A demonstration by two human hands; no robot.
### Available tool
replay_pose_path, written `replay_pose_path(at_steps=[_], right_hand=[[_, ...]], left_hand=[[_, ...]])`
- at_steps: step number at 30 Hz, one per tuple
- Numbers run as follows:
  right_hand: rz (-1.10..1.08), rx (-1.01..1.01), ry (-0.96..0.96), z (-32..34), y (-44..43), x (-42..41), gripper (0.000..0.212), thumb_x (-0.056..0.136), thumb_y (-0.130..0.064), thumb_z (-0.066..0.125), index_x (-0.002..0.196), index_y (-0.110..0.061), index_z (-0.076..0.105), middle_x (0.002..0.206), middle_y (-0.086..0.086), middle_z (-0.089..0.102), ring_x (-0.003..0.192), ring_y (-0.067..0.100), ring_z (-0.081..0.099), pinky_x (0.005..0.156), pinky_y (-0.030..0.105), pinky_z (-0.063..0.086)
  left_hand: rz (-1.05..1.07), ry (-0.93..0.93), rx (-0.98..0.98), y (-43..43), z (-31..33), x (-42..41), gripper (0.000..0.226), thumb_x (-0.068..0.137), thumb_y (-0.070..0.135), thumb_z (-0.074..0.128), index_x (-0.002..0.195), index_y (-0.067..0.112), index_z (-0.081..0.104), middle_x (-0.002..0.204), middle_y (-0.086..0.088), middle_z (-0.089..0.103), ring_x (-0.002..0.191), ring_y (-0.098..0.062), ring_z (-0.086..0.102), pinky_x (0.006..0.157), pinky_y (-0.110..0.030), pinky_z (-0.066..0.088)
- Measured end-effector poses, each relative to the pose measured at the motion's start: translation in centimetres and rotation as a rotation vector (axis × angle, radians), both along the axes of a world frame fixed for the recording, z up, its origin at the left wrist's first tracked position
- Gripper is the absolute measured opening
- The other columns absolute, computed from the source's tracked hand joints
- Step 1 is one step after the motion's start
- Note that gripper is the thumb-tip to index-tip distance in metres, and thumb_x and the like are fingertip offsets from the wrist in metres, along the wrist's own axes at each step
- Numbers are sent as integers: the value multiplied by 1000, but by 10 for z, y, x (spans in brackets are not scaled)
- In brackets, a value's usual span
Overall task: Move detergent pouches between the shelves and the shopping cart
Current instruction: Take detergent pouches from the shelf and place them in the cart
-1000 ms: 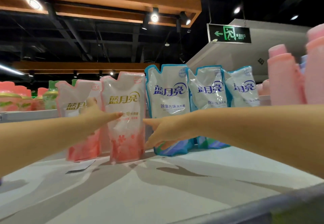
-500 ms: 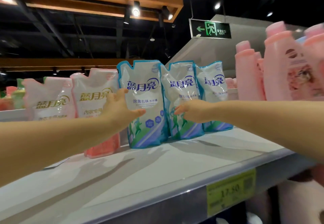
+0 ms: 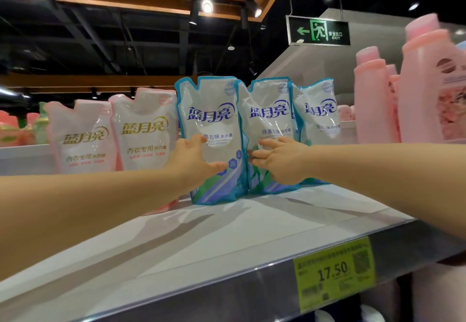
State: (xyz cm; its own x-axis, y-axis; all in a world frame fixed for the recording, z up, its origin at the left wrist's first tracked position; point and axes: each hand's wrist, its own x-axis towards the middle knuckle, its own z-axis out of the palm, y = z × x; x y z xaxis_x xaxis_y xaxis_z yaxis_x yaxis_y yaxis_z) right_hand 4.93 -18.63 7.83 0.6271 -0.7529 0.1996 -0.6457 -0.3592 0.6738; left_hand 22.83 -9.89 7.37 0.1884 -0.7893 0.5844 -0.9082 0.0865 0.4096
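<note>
Three blue-edged detergent pouches stand upright in a row on the grey shelf [image 3: 227, 236]: a left one [image 3: 211, 117], a middle one [image 3: 271, 117] and a right one [image 3: 321, 117]. Two pink-edged pouches [image 3: 83, 140] [image 3: 146, 130] stand to their left. My left hand [image 3: 194, 164] is open, with fingers and thumb spread at the left blue pouch's left edge. My right hand [image 3: 280, 164] is open in front of the middle blue pouch, its fingertips pointing into the gap between the left and middle pouches. Neither hand has lifted a pouch. No cart is in view.
Tall pink bottles [image 3: 373, 99] [image 3: 433, 82] crowd the shelf's right end. A yellow price tag [image 3: 332, 273] reading 17.50 sits on the shelf's front lip. More pink and green bottles [image 3: 15, 130] stand far left. A green exit sign [image 3: 319, 30] hangs overhead.
Both hands have shifted right, from either side of a pink pouch to the blue pouches. They now sit on either side of the left blue pouch. The view has dropped and shows the shelf's front lip.
</note>
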Motion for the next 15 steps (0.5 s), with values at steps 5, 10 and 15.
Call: replay_pose_path(at_steps=[5, 10, 15], right_hand=[[-9, 12, -2, 2, 2, 4, 65, 98, -32, 39, 152, -26, 2, 159, -11, -3, 146, 27, -3, 117, 48, 11], [22, 52, -69, 6, 8, 2, 65, 97, -29, 40, 151, -24, 4, 159, -10, 1, 146, 25, -1, 118, 47, 10], [58, 83, -195, 14, 31, -9, 63, 97, -18, 35, 152, -23, 5, 159, -8, 2, 147, 20, 2, 119, 45, 10]], left_hand=[[15, 2, 12, 3, 2, 2, 73, 82, 42, 64, 142, 22, 27, 142, -9, 30, 127, -24, 40, 99, -35, 40], [-3, -21, 20, 15, 7, -7, 65, 85, 40, 62, 140, 22, 32, 139, -7, 36, 119, -22, 46, 82, -26, 43], [-25, -33, 64, 40, 11, -19, 45, 90, 38, 55, 131, 21, 44, 132, -5, 49, 109, -18, 50, 83, -27, 41]])
